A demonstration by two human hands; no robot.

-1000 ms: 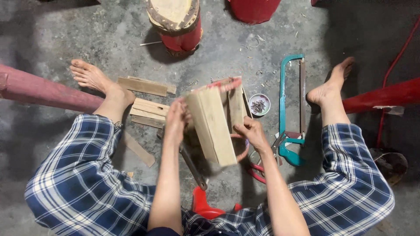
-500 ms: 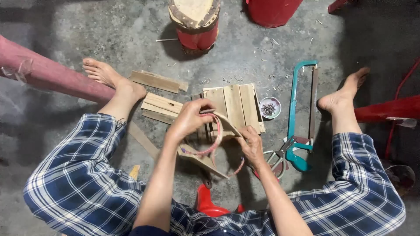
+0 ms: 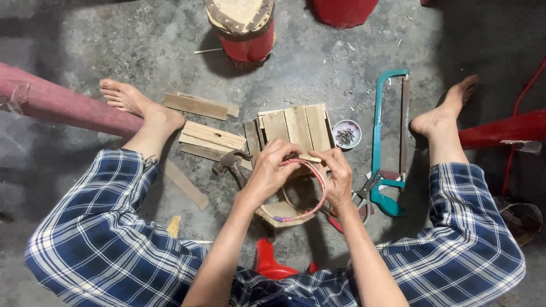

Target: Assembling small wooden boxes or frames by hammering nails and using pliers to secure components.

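Note:
A small slatted wooden panel (image 3: 296,126) lies flat on the concrete floor between my bare feet. At its near edge both hands hold a thin pinkish hoop (image 3: 311,210) that curves down toward me. My left hand (image 3: 272,170) pinches the hoop's top left part. My right hand (image 3: 338,176) grips its top right part, against the panel's edge. A hammer (image 3: 232,161) lies just left of my left hand, its head pointing away from me. Under the hoop sits a pale wooden piece (image 3: 278,215).
Loose wooden slats (image 3: 207,139) lie left of the panel. A small round dish of nails (image 3: 346,135), a teal hacksaw (image 3: 387,142) and pliers (image 3: 358,199) lie to the right. Beyond stand a red-sided stump (image 3: 243,25) and a red tub (image 3: 344,8). A red stool (image 3: 273,264) is under me.
The wooden panel, held tilted up in both hands a second ago, now lies flat on the floor. Both hands have moved onto the pinkish hoop at its near edge.

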